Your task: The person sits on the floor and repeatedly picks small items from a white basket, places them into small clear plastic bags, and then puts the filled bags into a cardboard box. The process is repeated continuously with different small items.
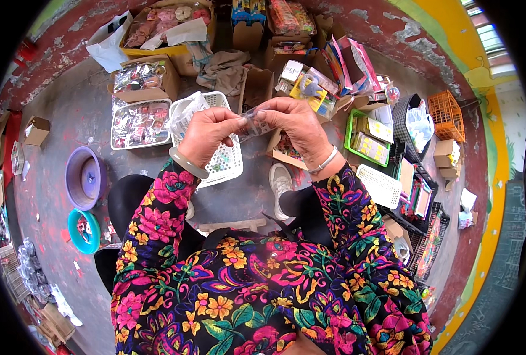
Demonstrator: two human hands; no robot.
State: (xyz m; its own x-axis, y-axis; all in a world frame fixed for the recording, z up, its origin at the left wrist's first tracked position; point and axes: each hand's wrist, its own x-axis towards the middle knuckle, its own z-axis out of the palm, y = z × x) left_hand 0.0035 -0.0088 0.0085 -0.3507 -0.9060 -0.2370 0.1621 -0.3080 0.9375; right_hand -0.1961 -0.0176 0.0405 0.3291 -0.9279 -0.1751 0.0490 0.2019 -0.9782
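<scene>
A small clear plastic bag (253, 126) is stretched between my hands above the baskets. My left hand (208, 134) pinches one end of it with thumb and forefinger. The other end is gripped by my right hand (298, 127), thumb on top and fingers curled under. Whatever may be inside the bag is too small to make out. Below my left hand stands a white plastic basket (234, 168) with small pieces scattered in it and clear plastic bags (187, 111) at its far left. Beside it, a second white basket (114, 137) holds many small shiny packets.
Cardboard boxes (257, 89) of goods line the far side. To the left sit a purple basin (77, 197) and a turquoise bowl (73, 238). A green basket (349, 134), a white basket (376, 188), black crates (414, 220) and an orange crate (446, 116) stand to the right.
</scene>
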